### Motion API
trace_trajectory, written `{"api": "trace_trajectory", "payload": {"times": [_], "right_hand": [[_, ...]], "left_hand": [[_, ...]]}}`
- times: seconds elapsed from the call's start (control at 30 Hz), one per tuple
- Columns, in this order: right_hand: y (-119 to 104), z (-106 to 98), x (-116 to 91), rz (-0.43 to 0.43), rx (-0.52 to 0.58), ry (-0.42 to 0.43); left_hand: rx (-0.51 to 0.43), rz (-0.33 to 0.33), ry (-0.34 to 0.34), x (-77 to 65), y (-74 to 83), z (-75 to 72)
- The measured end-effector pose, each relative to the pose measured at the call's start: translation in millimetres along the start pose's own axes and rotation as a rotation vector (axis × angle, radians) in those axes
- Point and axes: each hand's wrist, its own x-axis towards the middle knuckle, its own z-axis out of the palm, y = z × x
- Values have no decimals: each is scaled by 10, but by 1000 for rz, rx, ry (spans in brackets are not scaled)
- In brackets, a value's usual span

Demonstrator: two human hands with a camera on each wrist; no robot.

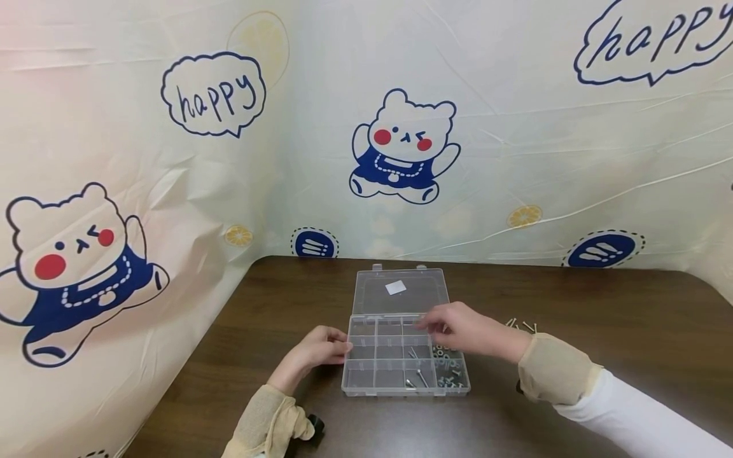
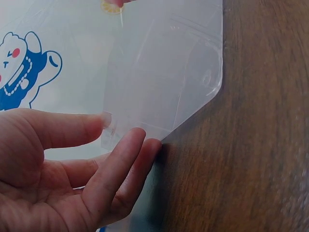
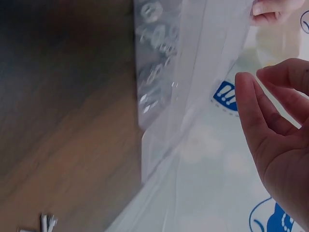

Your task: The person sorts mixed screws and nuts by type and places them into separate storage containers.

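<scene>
A clear plastic compartment box [image 1: 361, 389] stands on the table with its lid [image 1: 372, 292] folded back. At its left side my left hand [image 1: 321, 346] holds the wall, the thumb at the edge and the fingers along the outside, as the left wrist view shows. My right hand [image 1: 452, 324] hangs over the back right compartments, thumb and fingertips close together. A thin pale strip shows below those fingertips in the left wrist view; I cannot tell whether they pinch it. Screws [image 1: 422, 378] lie in the third column, nuts [image 1: 439, 351] and short bolts [image 1: 449, 381] in the right column.
Several loose screws [image 1: 529, 327] lie on the brown table [image 1: 269, 305] behind my right forearm. A white label [image 1: 396, 288] shows on the lid. Patterned cloth [image 1: 321, 127] hangs behind the table and along its left side.
</scene>
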Motion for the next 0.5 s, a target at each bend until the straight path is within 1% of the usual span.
{"api": "trace_trajectory", "payload": {"times": [0.13,0.2,0.3,0.5], "right_hand": [[75,-94,-83,-5,-60,13],[110,-149,-138,-2,-110,15],[162,-239,-250,18,-190,14],[291,-401,-492,85,-329,15]], "left_hand": [[-2,-1,3,2,0,5],[-3,-1,5,1,-1,5],[1,-3,6,4,2,9],[17,-7,16,9,6,12]]}}
